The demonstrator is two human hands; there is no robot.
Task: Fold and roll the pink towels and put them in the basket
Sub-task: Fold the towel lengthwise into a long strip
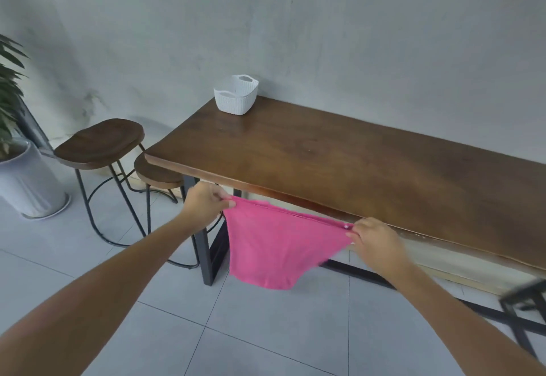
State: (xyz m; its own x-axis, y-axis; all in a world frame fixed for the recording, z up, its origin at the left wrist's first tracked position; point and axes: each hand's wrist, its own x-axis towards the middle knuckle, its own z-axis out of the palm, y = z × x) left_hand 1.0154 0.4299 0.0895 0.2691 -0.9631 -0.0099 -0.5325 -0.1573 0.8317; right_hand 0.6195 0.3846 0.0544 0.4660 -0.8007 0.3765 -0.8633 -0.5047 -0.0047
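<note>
- The left hand (206, 199) pinches the top left corner of the pink towel (280, 245), fingers curled round the hem.
- The right hand (376, 238) pinches the top right corner the same way, thumb and fingers closed on the cloth.
- Both arms reach forward, bare to the edge of the view, and the towel's top edge runs taut between the two hands, sloping down toward the right one.
- The towel hangs free in the air below that edge, in front of the table's (339, 162) near side and above the tiled floor (236, 331); its lower edge sags in a soft curve and touches nothing.
- It hangs in front of the table's black metal leg (206, 254), near the left end of the table.
- The white basket (235, 94) stands upright on the far left corner of the table, close to the grey wall (325, 20), well apart from the towel and both hands.
- Nothing shows above the basket's rim.
- Two wooden stools (100, 143) with dark wire legs stand left of the table, one partly tucked under its end.
- A white pot (28, 180) with a green plant (9, 85) stands on the floor at the far left.
</note>
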